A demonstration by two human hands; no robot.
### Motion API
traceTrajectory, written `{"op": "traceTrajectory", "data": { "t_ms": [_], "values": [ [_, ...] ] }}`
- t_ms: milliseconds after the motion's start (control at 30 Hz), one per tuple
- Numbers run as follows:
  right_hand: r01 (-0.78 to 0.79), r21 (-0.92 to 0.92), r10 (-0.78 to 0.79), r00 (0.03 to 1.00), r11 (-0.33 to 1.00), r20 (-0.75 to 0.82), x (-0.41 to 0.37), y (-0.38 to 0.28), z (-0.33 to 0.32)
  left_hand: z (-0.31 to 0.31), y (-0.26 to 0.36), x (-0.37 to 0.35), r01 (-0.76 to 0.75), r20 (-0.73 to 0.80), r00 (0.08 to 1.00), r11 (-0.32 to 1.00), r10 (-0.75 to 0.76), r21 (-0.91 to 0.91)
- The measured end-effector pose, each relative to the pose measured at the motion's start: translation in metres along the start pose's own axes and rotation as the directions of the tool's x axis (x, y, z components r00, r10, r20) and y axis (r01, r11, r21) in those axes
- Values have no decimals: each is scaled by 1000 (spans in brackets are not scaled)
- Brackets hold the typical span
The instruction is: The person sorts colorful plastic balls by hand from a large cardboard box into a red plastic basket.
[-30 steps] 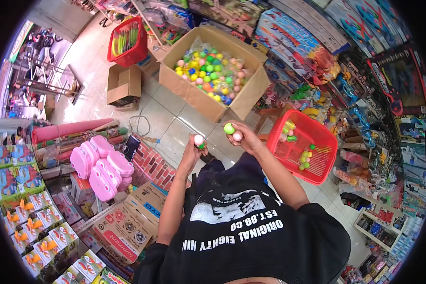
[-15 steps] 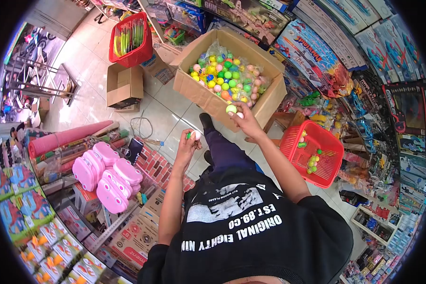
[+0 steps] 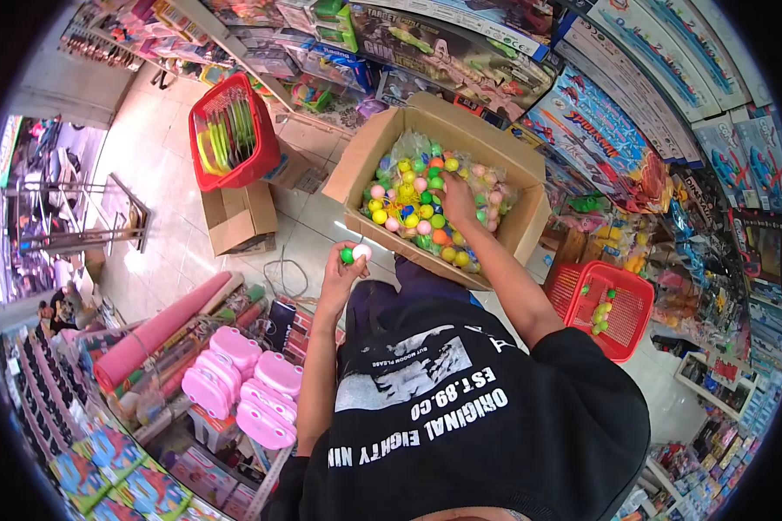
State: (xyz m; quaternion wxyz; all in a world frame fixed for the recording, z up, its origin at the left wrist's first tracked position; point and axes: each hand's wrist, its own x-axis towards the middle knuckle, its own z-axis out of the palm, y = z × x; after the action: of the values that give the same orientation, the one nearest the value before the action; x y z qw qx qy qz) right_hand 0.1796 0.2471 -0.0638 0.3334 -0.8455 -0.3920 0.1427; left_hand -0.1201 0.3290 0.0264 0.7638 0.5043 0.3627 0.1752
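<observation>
My left hand (image 3: 341, 270) is pinched around a green ball (image 3: 347, 256) and a pale pink ball (image 3: 362, 253), just in front of the open cardboard box (image 3: 354, 165). Inside the box lie many small plastic balls in yellow, green, pink, orange and blue, some in clear bags. My right hand (image 3: 457, 201) reaches down among them, beside several green balls (image 3: 436, 183). Its fingertips are partly hidden, so whether it grips a ball cannot be made out. To the right stands a red basket (image 3: 636, 306) with a few green and yellow balls in it.
A second red basket (image 3: 269, 143) holding green packs sits on a cardboard carton (image 3: 241, 227) at the left. Pink cases (image 3: 265, 395) and rolled sheets (image 3: 161, 334) are by my left side. Shelves of boxed toys (image 3: 595, 130) line the right and back.
My right hand has gone from above the box's near edge, where it held a yellow-green ball and a pale one, into the balls. My left hand still holds its balls. The view has shifted.
</observation>
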Motion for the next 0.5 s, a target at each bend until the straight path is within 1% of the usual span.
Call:
{"op": "traceTrajectory", "data": {
  "t_ms": [33, 67, 133, 167, 233, 267, 333, 367, 433, 467, 500],
  "values": [
    [-37, -84, 41, 998, 996, 50, 1, -2, 2, -2, 5, 7, 17, 18, 1000, 1000, -17, 6],
    [-52, -82, 55, 998, 995, 38, 3, -5, 4, -3, 11, 16, 21, 33, 999, 1000, -22, 14],
    [-131, -161, 139, 989, 978, 39, 2, -2, 15, -3, 21, 33, 22, 79, 997, 1000, -22, 4],
    [-150, -162, 156, 987, 975, 30, 4, 1, 21, -4, 24, 41, 31, 96, 995, 999, -32, 9],
    [-86, -279, 93, 996, 956, 12, 6, 7, 30, -2, 37, 62, 34, 157, 987, 999, -38, 33],
    [-107, -281, 111, 994, 954, -5, 7, 11, 33, -3, 38, 73, 33, 174, 984, 998, -41, 51],
    [-116, -405, 157, 985, 907, 69, 6, 2, 28, -1, 44, 94, 35, 246, 968, 997, -50, 66],
    [-140, -407, 176, 983, 903, 51, 6, -1, 24, 0, 47, 105, 28, 296, 954, 997, -49, 73],
    [-132, -457, 201, 974, 880, 107, 5, -6, 17, 5, 53, 121, 38, 344, 937, 995, -68, 94],
    [-158, -458, 221, 971, 875, 88, 4, -8, 15, 8, 56, 129, 43, 369, 926, 993, -81, 110],
    [-167, -417, 207, 977, 893, 52, 3, -9, 16, 9, 57, 138, 46, 393, 915, 992, -89, 119]
  ]
}}
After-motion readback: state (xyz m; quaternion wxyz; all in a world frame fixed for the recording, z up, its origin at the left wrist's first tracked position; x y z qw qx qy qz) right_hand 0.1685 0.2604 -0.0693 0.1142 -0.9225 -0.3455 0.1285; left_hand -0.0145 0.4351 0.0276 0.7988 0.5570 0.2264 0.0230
